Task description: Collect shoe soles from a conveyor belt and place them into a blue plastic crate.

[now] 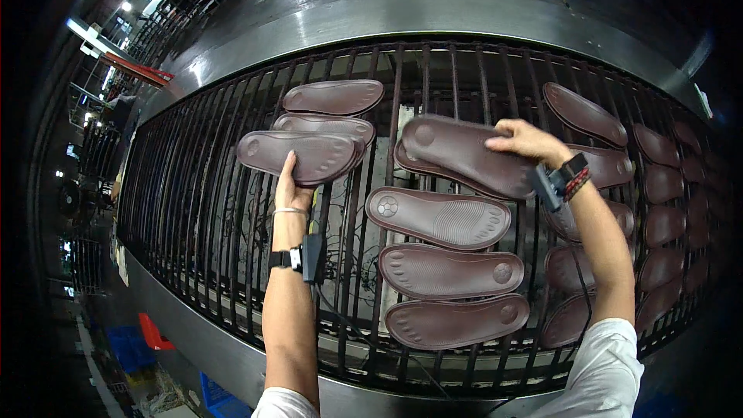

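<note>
My left hand [291, 187] grips a small stack of dark brown shoe insoles [298, 151], thumb on top and fingers underneath. Behind that stack, another insole [334, 95] lies on the bars. My right hand [528, 144] pinches one end of a single insole [453, 147], slightly blurred. This insole is above another insole [402, 157], which it mostly covers. Nearer to me, a column holds a lighter insole with a ball-like heel mark [437, 218], a ribbed insole [449, 269] and a smoother insole [457, 321].
The insoles lie on a rack of dark parallel bars [205, 209] framed by a wide metal rim [255, 39]. More columns of insoles [662, 186] run off to the right. Wrist devices with a cable [348, 325] are on my arms. Red and blue bins [157, 331] stand beyond the left rim.
</note>
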